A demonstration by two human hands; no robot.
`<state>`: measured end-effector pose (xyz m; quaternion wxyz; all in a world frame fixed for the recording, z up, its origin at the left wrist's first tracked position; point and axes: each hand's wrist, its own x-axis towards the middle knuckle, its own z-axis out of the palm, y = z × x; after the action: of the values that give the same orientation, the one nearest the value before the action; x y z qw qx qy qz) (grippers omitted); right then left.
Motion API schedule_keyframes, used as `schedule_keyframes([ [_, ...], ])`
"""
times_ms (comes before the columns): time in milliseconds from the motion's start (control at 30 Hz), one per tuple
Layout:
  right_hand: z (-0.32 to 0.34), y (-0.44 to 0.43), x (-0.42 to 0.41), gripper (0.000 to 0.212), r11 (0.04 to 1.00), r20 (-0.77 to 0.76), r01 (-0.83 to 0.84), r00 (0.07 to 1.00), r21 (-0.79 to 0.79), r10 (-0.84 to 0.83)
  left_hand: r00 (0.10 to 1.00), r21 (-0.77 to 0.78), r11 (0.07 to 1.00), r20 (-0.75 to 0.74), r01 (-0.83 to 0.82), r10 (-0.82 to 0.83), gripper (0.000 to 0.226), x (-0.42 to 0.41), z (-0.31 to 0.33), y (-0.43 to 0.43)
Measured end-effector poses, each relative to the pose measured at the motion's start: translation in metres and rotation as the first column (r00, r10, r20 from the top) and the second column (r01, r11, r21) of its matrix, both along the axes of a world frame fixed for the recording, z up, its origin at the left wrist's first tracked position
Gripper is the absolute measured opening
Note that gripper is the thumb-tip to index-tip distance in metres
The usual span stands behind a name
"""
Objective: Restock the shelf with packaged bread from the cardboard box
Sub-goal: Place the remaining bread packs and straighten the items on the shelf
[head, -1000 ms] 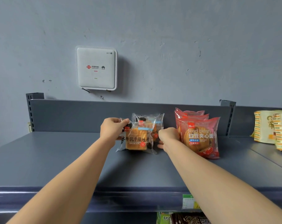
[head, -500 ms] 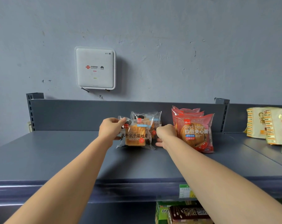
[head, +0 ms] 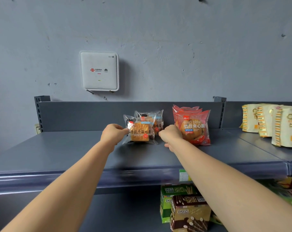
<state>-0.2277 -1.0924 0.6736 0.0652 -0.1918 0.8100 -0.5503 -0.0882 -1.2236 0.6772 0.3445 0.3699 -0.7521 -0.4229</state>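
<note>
A clear packet of sliced toast bread [head: 140, 133] stands upright on the dark grey top shelf [head: 58, 148], with a second identical packet [head: 156, 121] right behind it. My left hand [head: 112, 133] pinches the front packet's left edge. My right hand [head: 170, 135] has its fingers curled at the packet's right edge, thumb low by the shelf. Several red packets of red bean bread [head: 193, 128] stand just right of my right hand. The cardboard box is out of view.
Cream and orange striped snack bags [head: 272, 124] fill the shelf's right end. Boxes of biscuit sticks [head: 188, 213] stand on the shelf below. A white WiFi unit [head: 99, 71] hangs on the wall above. The shelf's back panel [head: 85, 114] runs behind the packets.
Both hands stay at the front toast packet. The view has tilted down and turned right, so more of the lower shelf and the striped bags shows.
</note>
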Motion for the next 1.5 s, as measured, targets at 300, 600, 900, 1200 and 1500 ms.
schedule_keyframes([
  [300, 0.004, 0.077, 0.037, 0.018, 0.982, -0.209, -0.093, 0.97, 0.163, 0.126, 0.997, -0.156, 0.988, 0.073, -0.004, 0.015, 0.013, 0.035, 0.001, 0.075],
  [600, -0.01, 0.17, 0.064, 0.014, 0.966, -0.337, -0.045, 0.932, 0.256, 0.132, 0.991, -0.269, 0.962, 0.136, 0.039, -0.002, 0.014, 0.067, -0.008, 0.172],
  [900, -0.042, 0.244, 0.096, 0.014, 0.916, -0.343, 0.036, 0.932, 0.4, 0.113, 0.947, -0.356, 0.919, 0.318, 0.168, -0.05, 0.016, 0.096, -0.038, 0.232],
  [1200, -0.091, 0.34, 0.145, 0.014, 0.851, -0.254, 0.1, 0.966, 0.516, 0.041, 0.849, -0.375, 0.835, 0.494, 0.402, -0.187, 0.016, 0.114, -0.094, 0.304],
  [1500, -0.142, 0.478, 0.159, 0.022, 0.751, -0.215, 0.198, 0.974, 0.63, -0.076, 0.681, -0.311, 0.69, 0.639, 0.653, -0.357, 0.017, 0.098, -0.158, 0.411],
])
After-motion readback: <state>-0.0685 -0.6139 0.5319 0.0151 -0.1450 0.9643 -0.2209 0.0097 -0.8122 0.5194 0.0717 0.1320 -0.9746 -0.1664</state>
